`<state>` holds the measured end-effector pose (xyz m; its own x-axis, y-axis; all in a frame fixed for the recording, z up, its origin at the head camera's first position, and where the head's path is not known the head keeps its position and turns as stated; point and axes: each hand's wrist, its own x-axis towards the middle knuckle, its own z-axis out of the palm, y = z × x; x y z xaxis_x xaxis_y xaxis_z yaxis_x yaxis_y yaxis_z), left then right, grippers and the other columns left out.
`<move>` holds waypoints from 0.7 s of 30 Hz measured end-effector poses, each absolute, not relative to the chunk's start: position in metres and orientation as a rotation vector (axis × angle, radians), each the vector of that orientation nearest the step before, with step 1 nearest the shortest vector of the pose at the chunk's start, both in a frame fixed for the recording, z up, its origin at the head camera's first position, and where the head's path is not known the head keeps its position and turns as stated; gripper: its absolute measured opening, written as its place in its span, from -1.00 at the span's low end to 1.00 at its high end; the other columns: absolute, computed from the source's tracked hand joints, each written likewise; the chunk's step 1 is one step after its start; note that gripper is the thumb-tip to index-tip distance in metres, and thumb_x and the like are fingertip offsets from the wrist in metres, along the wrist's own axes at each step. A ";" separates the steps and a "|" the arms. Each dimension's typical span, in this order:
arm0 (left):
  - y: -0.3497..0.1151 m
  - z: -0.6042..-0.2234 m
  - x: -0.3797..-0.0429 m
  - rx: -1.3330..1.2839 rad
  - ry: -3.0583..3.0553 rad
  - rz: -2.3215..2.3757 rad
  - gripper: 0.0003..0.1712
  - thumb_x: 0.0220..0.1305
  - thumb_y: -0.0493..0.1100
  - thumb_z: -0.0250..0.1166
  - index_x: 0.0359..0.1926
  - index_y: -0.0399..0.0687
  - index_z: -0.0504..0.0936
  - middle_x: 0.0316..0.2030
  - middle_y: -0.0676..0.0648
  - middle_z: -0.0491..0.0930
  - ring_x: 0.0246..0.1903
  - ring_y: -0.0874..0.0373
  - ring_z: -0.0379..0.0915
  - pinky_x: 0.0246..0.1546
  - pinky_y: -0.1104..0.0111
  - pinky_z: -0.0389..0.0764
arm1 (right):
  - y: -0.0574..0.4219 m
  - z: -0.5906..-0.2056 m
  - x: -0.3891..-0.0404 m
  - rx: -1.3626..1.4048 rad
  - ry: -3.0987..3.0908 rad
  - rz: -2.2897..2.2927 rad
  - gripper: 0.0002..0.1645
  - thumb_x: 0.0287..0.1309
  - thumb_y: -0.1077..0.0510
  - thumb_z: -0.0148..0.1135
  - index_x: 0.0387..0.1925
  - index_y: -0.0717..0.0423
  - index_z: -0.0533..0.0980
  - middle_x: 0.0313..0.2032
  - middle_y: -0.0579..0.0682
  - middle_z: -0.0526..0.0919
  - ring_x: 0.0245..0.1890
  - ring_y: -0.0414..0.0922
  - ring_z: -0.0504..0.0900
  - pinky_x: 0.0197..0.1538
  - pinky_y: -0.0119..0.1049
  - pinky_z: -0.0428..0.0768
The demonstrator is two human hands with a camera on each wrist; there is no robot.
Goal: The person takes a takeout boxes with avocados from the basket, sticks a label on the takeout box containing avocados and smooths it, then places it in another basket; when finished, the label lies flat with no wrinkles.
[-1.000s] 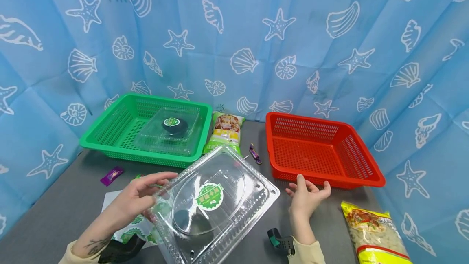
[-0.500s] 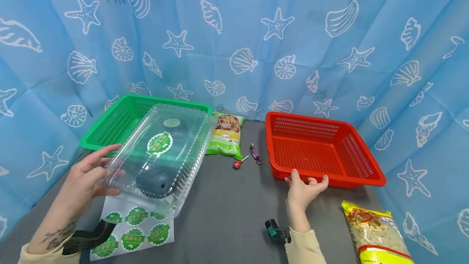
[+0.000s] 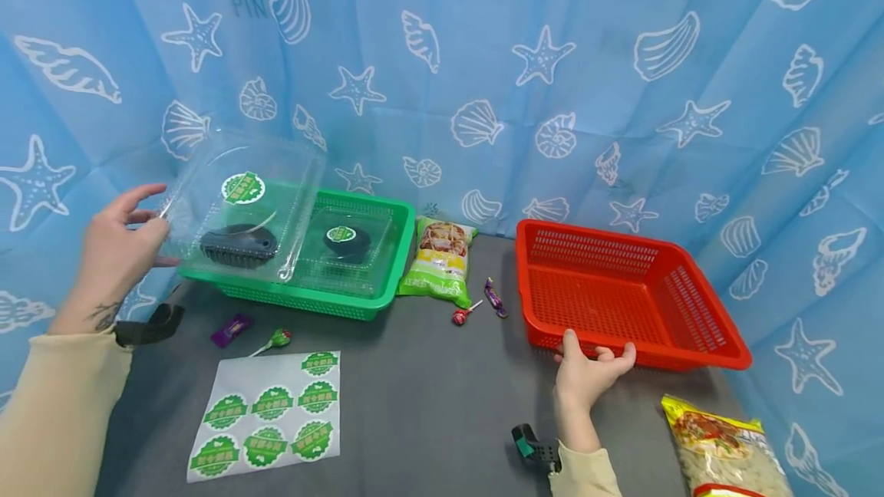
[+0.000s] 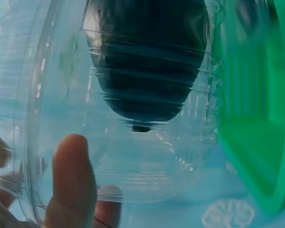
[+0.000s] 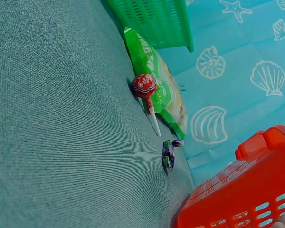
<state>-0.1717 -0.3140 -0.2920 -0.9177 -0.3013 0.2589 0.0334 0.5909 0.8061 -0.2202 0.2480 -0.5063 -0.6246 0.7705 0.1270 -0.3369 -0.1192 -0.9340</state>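
My left hand (image 3: 120,240) grips the left edge of a clear plastic clamshell box (image 3: 186,225), thumb on one side. The box is tilted above the left part of a green basket (image 3: 345,307). A round green-and-white sticker (image 3: 243,188) is on its lid, and a dark, oval, brush-like object (image 4: 147,61) with ridges lies inside. A second clear box (image 3: 345,278) with a sticker and a dark object sits in the green basket. My right hand (image 3: 590,378), fingers spread and relaxed, is at the front wall of the red basket (image 3: 635,355).
A sheet of green stickers (image 3: 265,416) lies on the grey table, near a green lollipop (image 3: 279,338) and purple wrapped candy (image 3: 231,330). A green food bag (image 3: 440,259), red lollipop (image 5: 145,86) and twisted candy (image 5: 168,154) lie between the baskets. A yellow bag (image 3: 725,447) is front right.
My left hand has carried the clear box from the front middle, leftward and away, up over the green basket. The sticker sheet is uncovered. My right hand has stayed at the red basket.
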 end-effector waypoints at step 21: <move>-0.366 -0.335 -0.226 0.400 -2.607 -1.123 -0.40 0.14 -0.10 -0.23 0.27 -0.02 0.16 -0.27 -0.29 0.41 -0.68 0.06 0.49 -0.63 0.24 0.56 | 0.248 -0.509 -0.217 -0.477 -1.422 1.802 0.13 -0.28 0.09 0.42 0.21 -0.30 -0.13 -0.42 -0.07 0.11 -0.64 0.08 0.52 -0.64 -0.19 0.55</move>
<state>-0.2258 -0.3657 -0.3348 -0.9242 -0.3556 0.1395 -0.1428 0.6604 0.7372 -0.2168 0.2477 -0.5087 -0.6282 0.7597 0.1682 -0.3402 -0.0737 -0.9375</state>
